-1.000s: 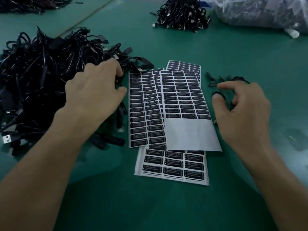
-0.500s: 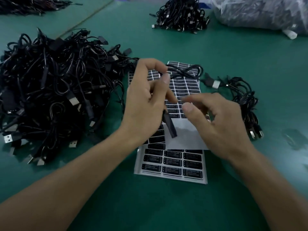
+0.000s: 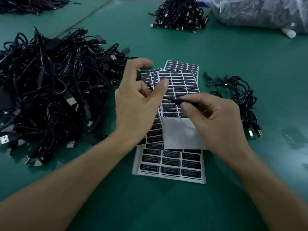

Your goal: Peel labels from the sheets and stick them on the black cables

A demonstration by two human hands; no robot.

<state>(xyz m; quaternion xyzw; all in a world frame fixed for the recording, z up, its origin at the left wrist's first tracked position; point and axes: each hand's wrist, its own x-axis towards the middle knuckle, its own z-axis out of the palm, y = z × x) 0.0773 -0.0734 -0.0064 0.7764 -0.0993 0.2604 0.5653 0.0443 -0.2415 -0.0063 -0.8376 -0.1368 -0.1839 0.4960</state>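
Observation:
Several white label sheets [image 3: 173, 165] with black printed labels lie overlapped on the green table in the middle. Above them my left hand [image 3: 138, 100] holds a thin black cable [image 3: 168, 98], whose wire runs from its curled fingers to my right hand [image 3: 215, 119]. My right thumb and forefinger pinch the cable's black plug end. The top sheet's lower part is bare white backing. A big tangled pile of black cables [image 3: 50, 90] lies at the left.
A small bunch of black cables [image 3: 240, 97] lies right of the sheets. Another cable heap [image 3: 180, 14] sits at the far centre, a clear plastic bag [image 3: 260, 12] at the far right, more cables [image 3: 30, 4] at the far left. A table seam runs diagonally at top left.
My left hand drew a cable from the left pile to above the sheets. My right hand came in from the right bunch and now pinches the cable's plug end.

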